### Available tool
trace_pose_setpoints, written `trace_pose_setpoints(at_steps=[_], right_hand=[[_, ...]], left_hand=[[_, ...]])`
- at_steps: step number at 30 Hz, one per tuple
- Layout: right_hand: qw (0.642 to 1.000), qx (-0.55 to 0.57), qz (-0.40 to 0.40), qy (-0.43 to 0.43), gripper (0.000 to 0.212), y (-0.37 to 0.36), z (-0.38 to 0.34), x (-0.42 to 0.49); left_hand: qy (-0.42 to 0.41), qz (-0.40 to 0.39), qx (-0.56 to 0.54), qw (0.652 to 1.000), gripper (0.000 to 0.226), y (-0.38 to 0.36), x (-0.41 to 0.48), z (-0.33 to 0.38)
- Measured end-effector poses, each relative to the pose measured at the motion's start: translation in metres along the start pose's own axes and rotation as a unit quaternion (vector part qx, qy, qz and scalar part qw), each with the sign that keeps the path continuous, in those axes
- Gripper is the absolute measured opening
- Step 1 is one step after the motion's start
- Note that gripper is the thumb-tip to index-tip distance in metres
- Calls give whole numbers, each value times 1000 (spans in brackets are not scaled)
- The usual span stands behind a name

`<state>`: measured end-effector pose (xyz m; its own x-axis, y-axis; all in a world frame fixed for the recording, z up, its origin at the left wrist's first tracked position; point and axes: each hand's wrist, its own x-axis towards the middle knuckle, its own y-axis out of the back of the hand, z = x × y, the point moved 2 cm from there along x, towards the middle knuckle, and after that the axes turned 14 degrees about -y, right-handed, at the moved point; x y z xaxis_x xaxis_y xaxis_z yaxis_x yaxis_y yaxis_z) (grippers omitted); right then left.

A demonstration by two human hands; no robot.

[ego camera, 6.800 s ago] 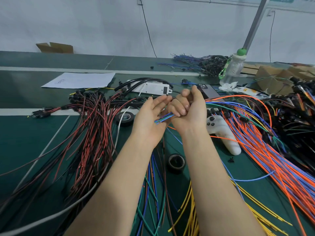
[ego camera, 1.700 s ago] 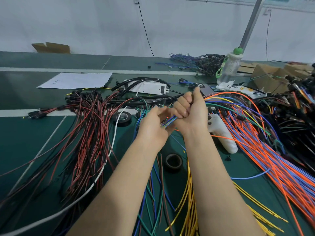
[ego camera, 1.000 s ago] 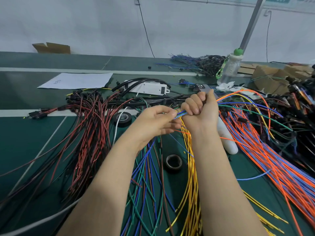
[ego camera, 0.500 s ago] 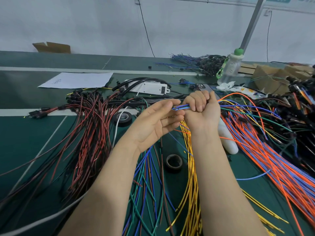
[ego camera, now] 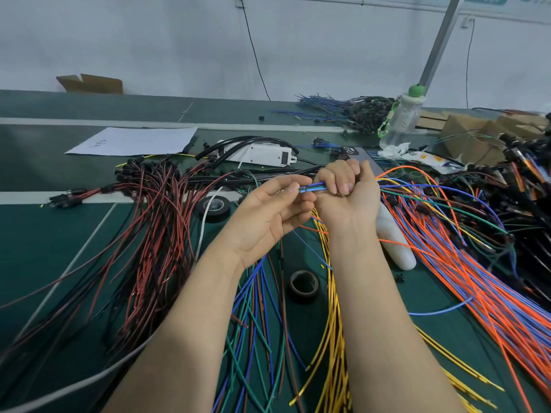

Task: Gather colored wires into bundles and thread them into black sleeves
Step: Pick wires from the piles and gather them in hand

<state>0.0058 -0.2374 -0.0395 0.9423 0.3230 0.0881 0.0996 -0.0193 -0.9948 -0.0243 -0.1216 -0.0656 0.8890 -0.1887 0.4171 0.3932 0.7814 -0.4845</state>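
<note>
A small bundle of colored wires (ego camera: 313, 187) is gripped in the fist of the right hand (ego camera: 347, 195), and its short blue and green ends are seen sticking out of the fist toward the left hand (ego camera: 268, 217). The left hand is held palm up with its fingers nearly straight and relaxed, and the fingertips (ego camera: 293, 186) are laid against the wire ends without being curled round them. On the far side of the right fist the same wires are fanned out in orange, blue, yellow and green arcs. Below the right wrist a sheaf of yellow wires (ego camera: 331, 323) is spread on the green table (ego camera: 44, 248), and under the left forearm blue and green wires (ego camera: 253, 323) are scattered. Between the two forearms a black tape roll (ego camera: 304, 286) is laid flat; a second tape roll (ego camera: 214, 205) is found just left of the left hand. A mass of red and black wires (ego camera: 155, 234) is piled further left, and orange and blue wires (ego camera: 465, 269) are heaped to the right of the right arm. A white handle-shaped object (ego camera: 395, 245) is partly hidden behind the right wrist.
</note>
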Motion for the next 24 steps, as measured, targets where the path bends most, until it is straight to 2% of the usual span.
trace_pose_setpoints(at_steps=[5, 12, 17, 24], right_hand=[[1000, -1, -2, 6, 48, -1, -1, -1], [999, 34, -17, -14, 50, -1, 0, -1], [999, 41, -9, -16, 44, 0, 4, 0], [1000, 27, -5, -11, 48, 0, 2, 1]], left_hand=[[-3, -6, 18, 1000, 18, -1, 0, 0], [14, -18, -54, 998, 24, -6, -2, 0], [-1, -29, -44, 999, 20, -6, -3, 1], [-23, -23, -11, 999, 18, -7, 0, 1]])
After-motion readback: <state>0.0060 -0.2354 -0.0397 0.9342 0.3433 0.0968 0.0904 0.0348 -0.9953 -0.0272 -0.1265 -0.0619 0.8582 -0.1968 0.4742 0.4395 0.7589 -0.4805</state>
